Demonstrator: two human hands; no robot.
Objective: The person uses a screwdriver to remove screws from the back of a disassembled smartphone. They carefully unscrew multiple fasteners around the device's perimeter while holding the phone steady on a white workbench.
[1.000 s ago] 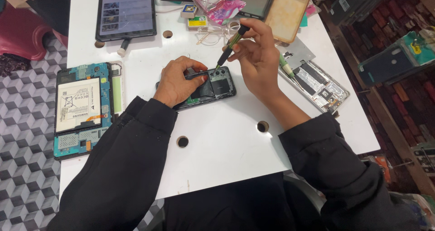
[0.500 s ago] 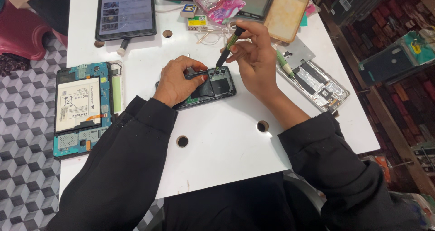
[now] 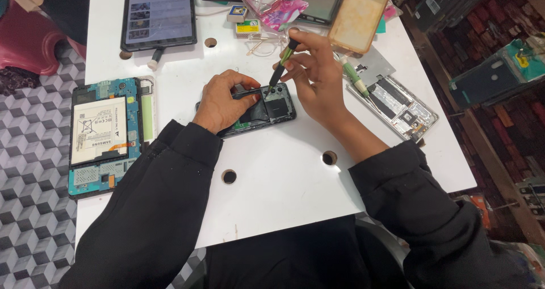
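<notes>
Left hand (image 3: 220, 102) steadies opened phone (image 3: 258, 112); right hand (image 3: 318, 76) holds screwdriver (image 3: 282, 62)

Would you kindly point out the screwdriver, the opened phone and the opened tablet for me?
screwdriver (image 3: 283, 61): head view, on its green and black handle.
opened phone (image 3: 277, 104): head view, on its exposed camera end.
opened tablet (image 3: 99, 130): head view, on its white battery.
</notes>
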